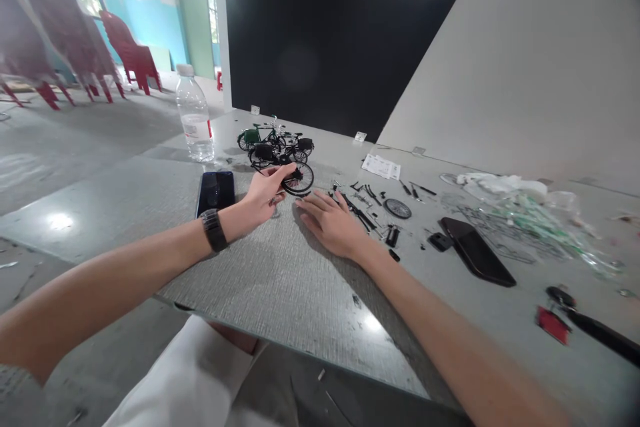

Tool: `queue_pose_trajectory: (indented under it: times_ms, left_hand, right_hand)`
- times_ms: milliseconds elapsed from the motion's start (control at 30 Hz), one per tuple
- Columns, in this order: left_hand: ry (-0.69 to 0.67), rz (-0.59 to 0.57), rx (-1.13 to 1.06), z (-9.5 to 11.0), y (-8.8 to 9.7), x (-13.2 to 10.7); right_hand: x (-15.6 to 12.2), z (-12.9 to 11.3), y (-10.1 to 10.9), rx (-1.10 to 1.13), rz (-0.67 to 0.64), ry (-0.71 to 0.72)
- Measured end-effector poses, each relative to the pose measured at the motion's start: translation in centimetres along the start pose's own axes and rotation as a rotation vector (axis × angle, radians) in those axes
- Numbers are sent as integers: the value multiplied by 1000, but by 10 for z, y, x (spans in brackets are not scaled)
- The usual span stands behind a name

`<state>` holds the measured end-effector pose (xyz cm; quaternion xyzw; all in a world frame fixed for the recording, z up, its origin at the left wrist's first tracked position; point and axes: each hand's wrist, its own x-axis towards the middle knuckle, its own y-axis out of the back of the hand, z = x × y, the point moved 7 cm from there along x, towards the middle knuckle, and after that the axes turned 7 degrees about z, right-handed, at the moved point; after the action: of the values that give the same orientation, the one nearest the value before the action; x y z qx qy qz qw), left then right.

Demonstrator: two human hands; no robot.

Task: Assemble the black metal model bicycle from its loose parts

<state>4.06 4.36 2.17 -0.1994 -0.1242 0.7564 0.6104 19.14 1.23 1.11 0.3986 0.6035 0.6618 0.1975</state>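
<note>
My left hand (264, 197), with a black band on the wrist, reaches toward a small black model bicycle (293, 170) on the grey table (280, 280); thumb and fingers pinch at its rear wheel. My right hand (333, 221) lies flat on the table, fingers spread, holding nothing. Its fingertips are close to several small black model parts (367, 203) and a loose wheel (397, 208). Two more model bicycles, one green (257, 135) and one black (299, 142), stand behind.
A water bottle (195, 117) stands at the back left, a dark phone (216, 190) beside my left wrist. Another phone (477, 251) lies at right, near clear plastic bags (520, 210), a paper sheet (381, 165) and a red-and-black tool (575, 320). Red chairs (75, 40) are stacked beyond.
</note>
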Motion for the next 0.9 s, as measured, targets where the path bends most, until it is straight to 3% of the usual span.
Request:
queue_pose_trajectory:
  times_ms: [567, 900]
  left_hand:
    - [1, -10, -6, 1, -2, -3]
    - [1, -17, 4, 1, -2, -4]
  right_hand:
    - [8, -8, 11, 126, 95, 63]
    - [8, -9, 4, -55, 32, 78]
